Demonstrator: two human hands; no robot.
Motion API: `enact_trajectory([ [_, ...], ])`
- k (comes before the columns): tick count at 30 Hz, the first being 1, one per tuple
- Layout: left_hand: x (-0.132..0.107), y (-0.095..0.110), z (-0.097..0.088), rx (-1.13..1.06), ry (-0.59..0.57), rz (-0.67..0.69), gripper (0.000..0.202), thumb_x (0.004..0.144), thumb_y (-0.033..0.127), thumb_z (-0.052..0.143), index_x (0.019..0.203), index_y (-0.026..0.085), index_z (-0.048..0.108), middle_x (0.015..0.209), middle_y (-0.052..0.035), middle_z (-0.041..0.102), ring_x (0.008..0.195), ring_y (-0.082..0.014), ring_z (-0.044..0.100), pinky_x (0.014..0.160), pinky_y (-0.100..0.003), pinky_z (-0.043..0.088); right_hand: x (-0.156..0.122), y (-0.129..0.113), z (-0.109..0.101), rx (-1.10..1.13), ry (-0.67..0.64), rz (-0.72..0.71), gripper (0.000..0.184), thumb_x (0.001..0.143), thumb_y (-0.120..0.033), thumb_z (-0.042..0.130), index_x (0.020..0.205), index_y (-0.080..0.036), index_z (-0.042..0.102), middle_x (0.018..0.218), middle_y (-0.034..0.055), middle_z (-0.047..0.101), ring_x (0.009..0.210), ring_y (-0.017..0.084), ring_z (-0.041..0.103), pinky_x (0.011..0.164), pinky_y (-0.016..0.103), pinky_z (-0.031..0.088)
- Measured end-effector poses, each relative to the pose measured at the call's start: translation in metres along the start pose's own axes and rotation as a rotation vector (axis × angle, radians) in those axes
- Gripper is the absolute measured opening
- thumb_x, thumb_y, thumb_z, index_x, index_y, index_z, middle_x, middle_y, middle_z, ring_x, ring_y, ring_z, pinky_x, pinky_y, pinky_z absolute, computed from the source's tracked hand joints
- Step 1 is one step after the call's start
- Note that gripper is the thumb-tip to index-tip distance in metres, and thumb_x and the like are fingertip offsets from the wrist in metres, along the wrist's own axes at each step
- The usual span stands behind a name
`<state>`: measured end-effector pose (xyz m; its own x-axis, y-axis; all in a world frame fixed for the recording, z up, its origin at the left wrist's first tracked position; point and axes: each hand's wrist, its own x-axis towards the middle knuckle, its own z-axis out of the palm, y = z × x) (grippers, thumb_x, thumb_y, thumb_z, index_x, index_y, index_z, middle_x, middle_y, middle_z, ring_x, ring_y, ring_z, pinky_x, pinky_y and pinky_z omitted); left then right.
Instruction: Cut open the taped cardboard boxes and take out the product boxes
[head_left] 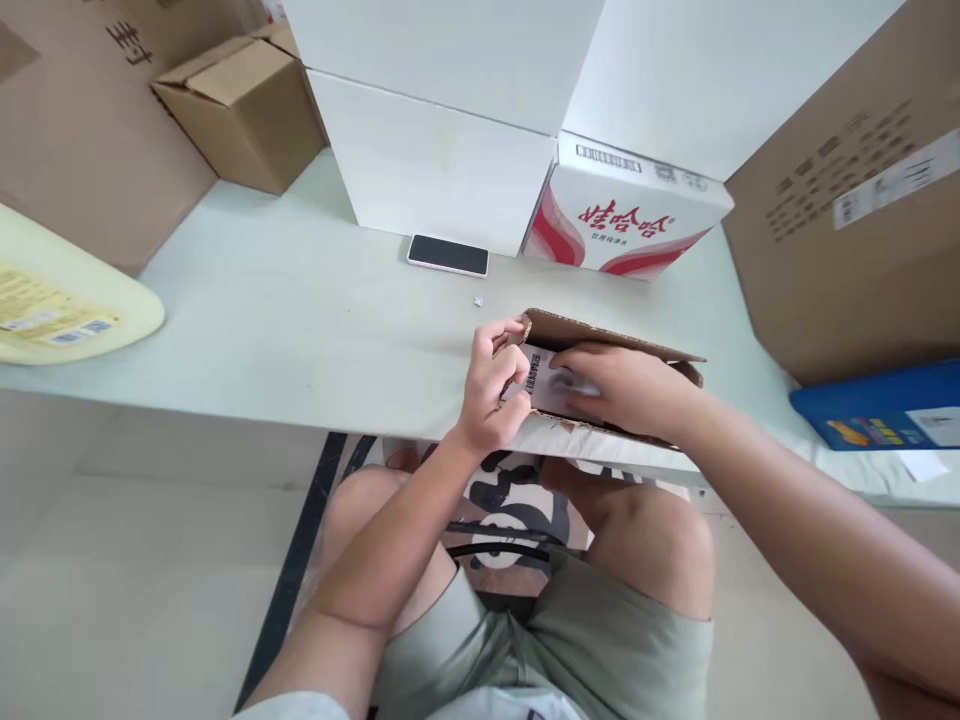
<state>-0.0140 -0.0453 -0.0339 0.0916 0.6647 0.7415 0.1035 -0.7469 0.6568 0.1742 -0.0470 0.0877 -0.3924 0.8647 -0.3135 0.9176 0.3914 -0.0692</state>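
A small open cardboard box (611,335) lies near the table's front edge, its far side flap raised. My left hand (495,385) is closed around the left end of this box, with fingers curled over the rim. Inside it is a white box (541,380) with dark printed characters. My right hand (626,385) reaches into the cardboard box from the right, thumb and fingers bent around the white box. The right fingertips are slightly blurred, and the hand hides part of the contents.
Behind the hands lie a phone (448,255) and a tiny white scrap (478,301). White cartons (442,160) and a red-and-white carton (626,215) stand at the back. Brown cartons (855,200) flank the table. A blue package (885,405) sits right, a pale yellow container (75,290) left.
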Motion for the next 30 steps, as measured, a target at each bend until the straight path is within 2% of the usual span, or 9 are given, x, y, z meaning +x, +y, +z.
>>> enact_trajectory([
  [3,0.001,0.001,0.001,-0.007,-0.006,0.003,0.023,0.072,0.009,0.049,0.081,0.025,0.035,0.115,-0.0102,0.047,0.118,-0.0298,0.06,0.092,-0.05,0.058,0.01,0.002,0.009,-0.136,-0.134,0.095,0.074,0.087,-0.039,0.074,0.157,-0.032,0.051,0.159,0.0052,0.057,0.134,0.035,0.064,0.102,0.047,0.059],
  [5,0.003,0.001,0.003,-0.024,0.004,-0.007,0.024,0.072,0.008,0.048,0.082,0.025,0.035,0.11,-0.0092,0.046,0.12,-0.0294,0.059,0.09,-0.048,0.058,0.011,0.0,0.011,-0.186,-0.158,0.125,0.086,0.088,-0.042,0.074,0.166,-0.036,0.038,0.164,0.0043,0.052,0.135,0.036,0.064,0.104,0.049,0.058],
  [7,0.004,0.001,0.004,-0.039,0.023,-0.011,0.024,0.071,0.007,0.047,0.082,0.025,0.036,0.11,-0.0088,0.046,0.121,-0.029,0.058,0.09,-0.047,0.057,0.013,-0.003,0.011,-0.234,-0.165,0.136,0.091,0.089,-0.045,0.072,0.169,-0.037,0.03,0.162,0.0054,0.054,0.133,0.037,0.066,0.102,0.05,0.059],
  [13,0.005,0.0,0.005,-0.059,0.02,-0.02,0.023,0.072,0.007,0.049,0.081,0.025,0.038,0.116,-0.0099,0.049,0.118,-0.0296,0.058,0.09,-0.047,0.056,0.018,-0.008,0.007,-0.368,-0.167,0.094,0.08,0.097,-0.048,0.062,0.169,-0.033,0.03,0.153,0.0108,0.062,0.116,0.035,0.073,0.086,0.046,0.061],
  [17,0.004,-0.001,0.005,-0.053,0.009,-0.028,0.023,0.072,0.006,0.049,0.081,0.024,0.038,0.117,-0.0107,0.049,0.115,-0.0288,0.06,0.089,-0.046,0.056,0.017,-0.006,0.01,-0.419,-0.155,0.057,0.077,0.096,-0.049,0.063,0.165,-0.025,0.037,0.141,0.0174,0.069,0.112,0.036,0.074,0.086,0.044,0.059],
  [21,0.005,-0.002,0.007,-0.044,0.004,-0.033,0.024,0.073,0.007,0.049,0.081,0.025,0.036,0.111,-0.0098,0.048,0.12,-0.0289,0.059,0.093,-0.047,0.057,0.019,-0.007,0.013,-0.454,-0.134,0.037,0.072,0.095,-0.043,0.064,0.16,-0.022,0.041,0.136,0.0205,0.07,0.109,0.035,0.075,0.082,0.041,0.058],
  [25,0.006,-0.003,0.007,-0.049,0.011,-0.033,0.023,0.073,0.008,0.048,0.081,0.025,0.035,0.107,-0.0092,0.048,0.118,-0.0282,0.058,0.084,-0.043,0.056,0.025,-0.012,0.011,-0.494,-0.19,0.024,0.066,0.099,-0.035,0.056,0.16,-0.017,0.039,0.135,0.0221,0.069,0.105,0.035,0.076,0.08,0.041,0.059],
  [30,0.008,-0.007,0.009,-0.066,0.026,-0.043,0.021,0.074,0.009,0.048,0.082,0.024,0.038,0.113,-0.0098,0.048,0.118,-0.0279,0.057,0.08,-0.041,0.054,0.034,-0.013,0.008,-0.513,-0.208,-0.003,0.061,0.099,-0.023,0.053,0.158,-0.016,0.041,0.127,0.0228,0.071,0.104,0.036,0.076,0.081,0.042,0.059],
])
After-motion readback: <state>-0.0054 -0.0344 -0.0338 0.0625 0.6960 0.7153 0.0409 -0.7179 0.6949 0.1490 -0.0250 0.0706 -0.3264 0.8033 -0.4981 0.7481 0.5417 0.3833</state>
